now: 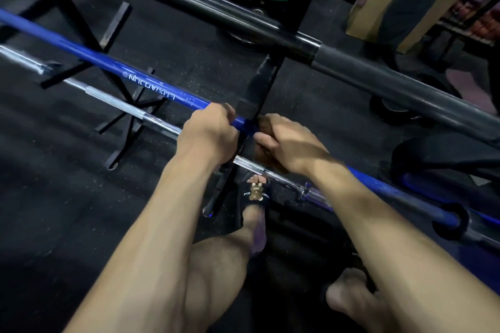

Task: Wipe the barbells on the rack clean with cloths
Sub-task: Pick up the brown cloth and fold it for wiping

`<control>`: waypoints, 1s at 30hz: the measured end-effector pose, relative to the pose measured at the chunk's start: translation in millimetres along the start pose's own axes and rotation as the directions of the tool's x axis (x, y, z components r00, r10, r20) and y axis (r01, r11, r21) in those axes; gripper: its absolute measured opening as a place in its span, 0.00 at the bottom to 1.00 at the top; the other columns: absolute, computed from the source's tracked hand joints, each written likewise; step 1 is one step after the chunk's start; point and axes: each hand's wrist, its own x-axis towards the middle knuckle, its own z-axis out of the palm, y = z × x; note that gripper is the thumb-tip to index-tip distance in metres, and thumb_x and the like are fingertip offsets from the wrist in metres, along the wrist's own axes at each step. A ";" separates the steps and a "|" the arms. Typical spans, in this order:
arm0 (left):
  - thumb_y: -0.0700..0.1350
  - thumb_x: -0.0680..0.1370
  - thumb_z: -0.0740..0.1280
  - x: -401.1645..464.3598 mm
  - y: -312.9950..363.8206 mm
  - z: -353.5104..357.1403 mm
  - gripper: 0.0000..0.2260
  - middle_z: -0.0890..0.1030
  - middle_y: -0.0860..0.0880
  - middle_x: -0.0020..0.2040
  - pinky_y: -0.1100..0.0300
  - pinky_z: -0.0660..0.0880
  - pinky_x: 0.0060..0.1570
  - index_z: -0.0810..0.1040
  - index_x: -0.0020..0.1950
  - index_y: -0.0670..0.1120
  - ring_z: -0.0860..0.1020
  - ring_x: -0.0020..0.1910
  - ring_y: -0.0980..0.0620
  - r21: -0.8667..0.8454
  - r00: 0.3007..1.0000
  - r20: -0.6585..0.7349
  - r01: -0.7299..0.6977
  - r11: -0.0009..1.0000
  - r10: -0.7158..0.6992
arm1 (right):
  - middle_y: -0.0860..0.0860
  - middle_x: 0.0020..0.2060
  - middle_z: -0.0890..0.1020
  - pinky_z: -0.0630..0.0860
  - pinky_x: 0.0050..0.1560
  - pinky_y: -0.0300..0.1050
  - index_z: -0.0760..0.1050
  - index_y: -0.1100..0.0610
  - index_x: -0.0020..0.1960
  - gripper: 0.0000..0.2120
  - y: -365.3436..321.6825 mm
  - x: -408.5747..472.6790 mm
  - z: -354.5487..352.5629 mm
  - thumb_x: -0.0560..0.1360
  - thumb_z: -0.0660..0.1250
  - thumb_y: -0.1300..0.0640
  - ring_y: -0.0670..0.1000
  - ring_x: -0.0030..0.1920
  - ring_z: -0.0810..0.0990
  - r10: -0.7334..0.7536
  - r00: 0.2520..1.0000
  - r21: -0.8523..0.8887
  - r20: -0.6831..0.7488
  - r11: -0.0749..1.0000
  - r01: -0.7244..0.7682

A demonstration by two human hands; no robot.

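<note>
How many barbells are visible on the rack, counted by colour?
Blue bar: 1
Black bar: 1
Chrome bar: 1
Total: 3
Left hand and right hand both grip the blue bar.

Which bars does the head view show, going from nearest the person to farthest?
Chrome bar → blue bar, gripped by left hand and right hand → black bar.
</note>
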 end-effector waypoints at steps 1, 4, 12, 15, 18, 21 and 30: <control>0.42 0.79 0.62 2.8 -2.8 1.0 0.10 0.83 0.39 0.57 0.43 0.77 0.60 0.81 0.55 0.45 0.80 0.58 0.35 0.037 1.000 0.002 0.002 0.999 -0.002 | 0.50 0.62 0.80 0.68 0.52 0.48 0.70 0.45 0.68 0.18 10.4 -6.0 -5.0 0.82 0.60 0.39 0.55 0.61 0.77 -0.010 1.000 0.017 -0.025 1.000 0.011; 0.40 0.78 0.57 4.4 -13.6 1.1 0.09 0.81 0.39 0.55 0.48 0.76 0.57 0.76 0.51 0.46 0.79 0.56 0.36 0.185 0.991 0.123 0.032 0.982 -0.055 | 0.46 0.54 0.84 0.74 0.54 0.48 0.73 0.39 0.63 0.26 44.7 -40.0 -12.6 0.74 0.56 0.26 0.53 0.55 0.81 0.146 0.980 0.108 -0.138 0.985 -0.132; 0.39 0.81 0.59 20.9 -34.6 8.1 0.19 0.84 0.46 0.54 0.58 0.75 0.56 0.81 0.64 0.57 0.81 0.53 0.45 0.217 0.925 0.377 -0.036 0.976 -0.049 | 0.53 0.55 0.80 0.73 0.55 0.52 0.75 0.54 0.59 0.22 -0.1 -10.9 3.1 0.82 0.57 0.36 0.58 0.57 0.78 0.072 0.992 -0.115 -0.102 0.990 -0.084; 0.42 0.81 0.61 25.7 -38.6 7.6 0.16 0.83 0.47 0.47 0.58 0.74 0.49 0.82 0.60 0.59 0.78 0.45 0.46 0.168 0.922 0.387 -0.038 0.985 -0.031 | 0.54 0.56 0.79 0.72 0.56 0.52 0.75 0.55 0.63 0.23 -20.5 7.1 8.1 0.82 0.58 0.38 0.57 0.58 0.77 -0.015 0.996 -0.130 -0.089 0.992 0.004; 0.43 0.80 0.61 28.6 -43.3 11.0 0.16 0.85 0.47 0.52 0.53 0.78 0.58 0.83 0.58 0.59 0.81 0.50 0.46 0.155 0.933 0.360 -0.056 0.986 -0.004 | 0.47 0.53 0.75 0.68 0.52 0.49 0.68 0.50 0.59 0.17 -4.8 -4.3 -4.6 0.81 0.59 0.37 0.51 0.54 0.75 -0.108 0.994 -0.113 -0.017 0.988 0.105; 0.40 0.78 0.60 28.7 -52.4 16.5 0.22 0.83 0.48 0.61 0.49 0.76 0.65 0.80 0.66 0.59 0.80 0.60 0.45 0.178 0.942 0.335 -0.054 0.983 -0.008 | 0.47 0.63 0.76 0.72 0.61 0.51 0.63 0.42 0.71 0.23 27.1 -35.6 -19.5 0.79 0.60 0.35 0.52 0.60 0.77 -0.062 0.997 -0.066 0.045 0.996 0.065; 0.40 0.78 0.58 2.4 -65.0 19.6 0.21 0.81 0.47 0.63 0.53 0.77 0.60 0.77 0.67 0.56 0.81 0.58 0.44 0.193 0.942 0.321 -0.166 0.967 0.097 | 0.56 0.71 0.71 0.65 0.67 0.50 0.60 0.56 0.79 0.26 -15.3 -41.1 -9.3 0.85 0.58 0.47 0.57 0.69 0.69 0.082 0.996 -0.152 -0.018 0.985 -0.084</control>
